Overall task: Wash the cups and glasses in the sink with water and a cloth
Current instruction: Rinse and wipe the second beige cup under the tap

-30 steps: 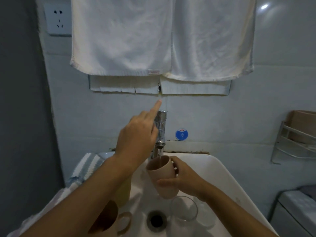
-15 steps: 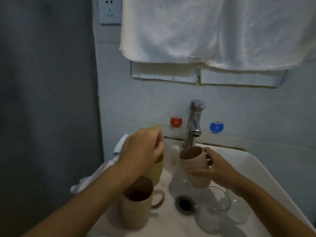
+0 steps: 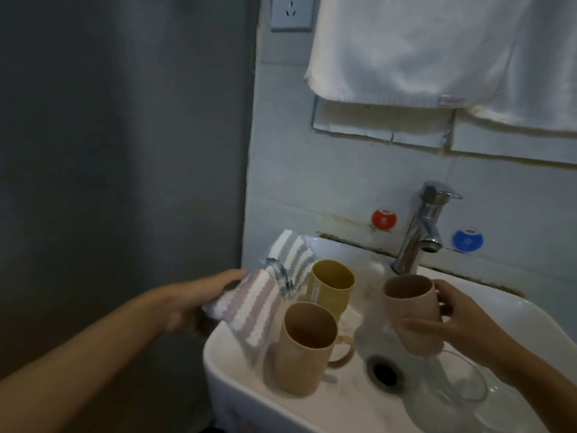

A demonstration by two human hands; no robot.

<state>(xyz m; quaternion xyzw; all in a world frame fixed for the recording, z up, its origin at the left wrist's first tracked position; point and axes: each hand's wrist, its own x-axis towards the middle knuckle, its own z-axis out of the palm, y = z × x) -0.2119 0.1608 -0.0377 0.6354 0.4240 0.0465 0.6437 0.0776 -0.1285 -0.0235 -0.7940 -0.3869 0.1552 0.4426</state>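
White porcelain fills the lower right of the head view: a sink [image 3: 218,367] fixed against a pale wall, seen from above. We see the left hand [image 3: 199,295] reaching over the sink's left rim, its fingers gripping the near edge of a striped cloth [image 3: 249,307], white with mauve bands, which drapes down into the basin. A second cloth [image 3: 292,254] with grey and white stripes lies behind it on the back left corner of the rim.

The right hand [image 3: 437,323] holds a pinkish-beige cup [image 3: 409,310] tilted above the basin, thumb across its front and fingers curled round its back. The cup hangs just below the spout of a chrome tap [image 3: 421,226]; we cannot tell whether water is running.

Inside the basin stand two more cups, both upright: a yellow cup [image 3: 331,289] at the back left, and a tan mug [image 3: 303,348] with a handle in front of it, touching the hanging cloth. The drain [image 3: 385,373] sits to the right of the mug. A clear glass [image 3: 452,392] rests at the lower right, beneath the right forearm.

On the wall, a red disc [image 3: 384,219] and a blue disc [image 3: 467,241] flank the tap. White towels [image 3: 437,48] hang above, with a wall socket [image 3: 291,12] to their left.
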